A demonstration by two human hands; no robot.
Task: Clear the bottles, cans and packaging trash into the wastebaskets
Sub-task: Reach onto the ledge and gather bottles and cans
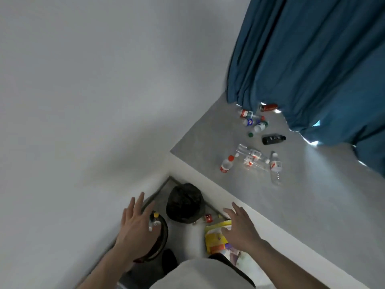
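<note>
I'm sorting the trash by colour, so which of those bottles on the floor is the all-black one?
The black bottle, lying on its side near the blue curtain. The other bottles around it are clear or white with coloured labels or caps; it alone is dark all over.

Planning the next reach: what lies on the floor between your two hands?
In the head view, between the left hand and right hand: a black-lined wastebasket and a small red item.
</note>
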